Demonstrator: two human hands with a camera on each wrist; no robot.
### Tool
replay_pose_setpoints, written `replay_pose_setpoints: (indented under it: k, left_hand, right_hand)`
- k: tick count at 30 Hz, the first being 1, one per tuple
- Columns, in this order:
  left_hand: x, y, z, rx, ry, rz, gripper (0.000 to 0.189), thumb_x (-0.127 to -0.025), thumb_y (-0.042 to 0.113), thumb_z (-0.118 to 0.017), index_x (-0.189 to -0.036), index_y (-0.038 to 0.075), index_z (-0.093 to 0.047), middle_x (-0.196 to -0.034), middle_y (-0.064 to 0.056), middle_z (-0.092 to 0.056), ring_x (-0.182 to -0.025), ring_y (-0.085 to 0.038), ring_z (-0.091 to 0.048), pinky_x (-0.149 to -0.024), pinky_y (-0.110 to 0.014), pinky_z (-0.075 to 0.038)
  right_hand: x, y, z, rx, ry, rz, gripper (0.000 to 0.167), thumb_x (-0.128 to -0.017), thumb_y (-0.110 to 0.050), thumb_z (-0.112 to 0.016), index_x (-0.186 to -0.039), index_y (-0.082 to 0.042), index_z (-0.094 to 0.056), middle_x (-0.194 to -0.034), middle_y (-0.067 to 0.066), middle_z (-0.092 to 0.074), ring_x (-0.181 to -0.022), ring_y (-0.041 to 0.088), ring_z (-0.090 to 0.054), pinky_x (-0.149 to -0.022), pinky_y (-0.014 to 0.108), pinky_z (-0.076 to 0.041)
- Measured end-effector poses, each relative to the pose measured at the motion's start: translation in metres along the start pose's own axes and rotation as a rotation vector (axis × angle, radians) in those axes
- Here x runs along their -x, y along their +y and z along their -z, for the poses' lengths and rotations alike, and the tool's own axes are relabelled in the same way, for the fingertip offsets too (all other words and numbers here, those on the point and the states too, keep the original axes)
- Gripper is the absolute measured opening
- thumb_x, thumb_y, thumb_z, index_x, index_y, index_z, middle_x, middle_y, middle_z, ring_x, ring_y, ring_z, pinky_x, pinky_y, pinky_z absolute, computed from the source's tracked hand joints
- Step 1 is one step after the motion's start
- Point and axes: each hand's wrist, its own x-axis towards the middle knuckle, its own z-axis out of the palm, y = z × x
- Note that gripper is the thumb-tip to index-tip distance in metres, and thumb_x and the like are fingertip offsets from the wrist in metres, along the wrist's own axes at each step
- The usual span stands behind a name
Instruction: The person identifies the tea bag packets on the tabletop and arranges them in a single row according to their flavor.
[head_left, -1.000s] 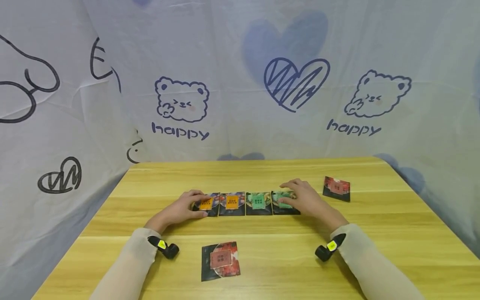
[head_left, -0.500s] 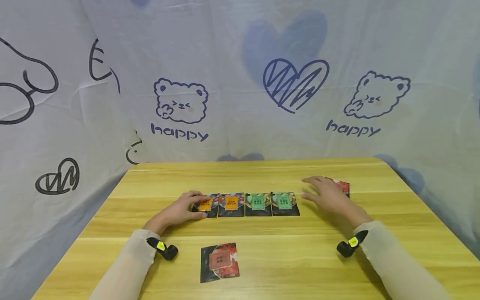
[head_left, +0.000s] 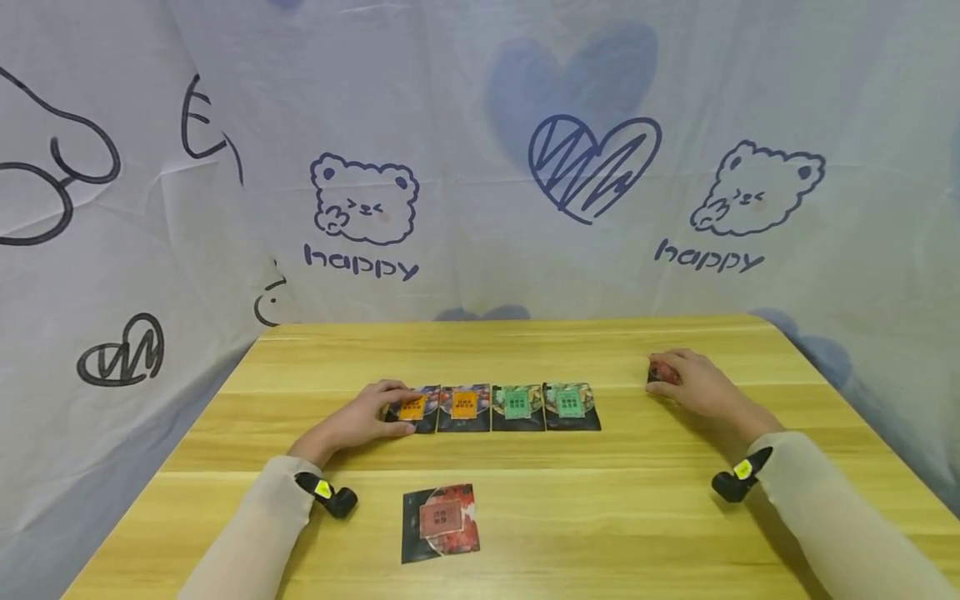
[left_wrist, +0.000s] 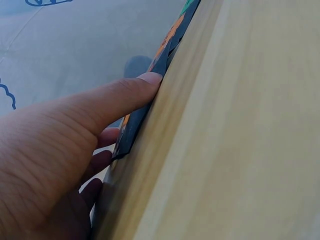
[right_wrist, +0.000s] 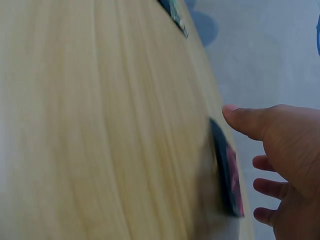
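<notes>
My left hand (head_left: 356,418) rests on the leftmost orange-labelled flat packet (head_left: 430,408), its thumb at the near edge. In the left wrist view the thumb lies straight along that packet's dark side. Beside it, edge to edge, lie another orange-labelled packet (head_left: 463,407) and two green-labelled packets (head_left: 517,407). Over on the right, my right hand (head_left: 703,385) hovers around a red-and-black packet (head_left: 663,373), partly covering it. The right wrist view shows that packet (right_wrist: 229,175) flat on the table, with thumb and fingers spread and apart from it.
A second red-and-black packet (head_left: 441,521) lies slightly turned near the front of the wooden table (head_left: 555,517). Behind the table hangs a pale printed cloth (head_left: 480,250). Both wrists wear black cameras on straps.
My right hand has left the rightmost green-labelled packet and moved right to the red-and-black one. My left hand and the row of packets have stayed in place.
</notes>
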Motion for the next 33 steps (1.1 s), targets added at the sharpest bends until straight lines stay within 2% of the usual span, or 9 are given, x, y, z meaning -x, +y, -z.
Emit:
replay_pose_setpoints:
  k: [8, 22, 33]
  left_hand:
    - [-0.002, -0.002, -0.003, 0.009, -0.003, -0.01, 0.066, -0.09, 0.048, -0.068, -0.146, 0.018, -0.049, -0.148, -0.014, -0.036, -0.136, -0.039, -0.03, -0.105, -0.061, -0.031]
    - [-0.001, -0.004, -0.001, 0.003, -0.008, 0.004, 0.066, -0.09, 0.048, -0.067, -0.146, 0.02, -0.049, -0.149, -0.014, -0.036, -0.136, -0.038, -0.03, -0.104, -0.061, -0.031]
    - [-0.002, -0.003, 0.001, 0.005, -0.022, -0.002, 0.065, -0.09, 0.049, -0.067, -0.146, 0.02, -0.049, -0.149, -0.013, -0.035, -0.136, -0.038, -0.03, -0.105, -0.061, -0.031]
  right_hand:
    - [0.001, 0.016, 0.0, 0.021, -0.011, -0.027, 0.054, -0.094, -0.03, -0.068, -0.134, 0.005, -0.056, -0.129, 0.035, -0.05, -0.119, 0.053, -0.046, -0.099, 0.063, -0.035]
    - [-0.002, 0.016, 0.004, 0.003, -0.101, -0.085, 0.056, -0.097, -0.032, -0.062, -0.136, 0.007, -0.052, -0.128, 0.038, -0.047, -0.118, 0.055, -0.045, -0.098, 0.066, -0.034]
    - [-0.001, 0.014, 0.001, -0.034, -0.109, -0.1, 0.053, -0.098, -0.028, -0.062, -0.136, 0.008, -0.051, -0.126, 0.038, -0.049, -0.117, 0.055, -0.045, -0.098, 0.066, -0.034]
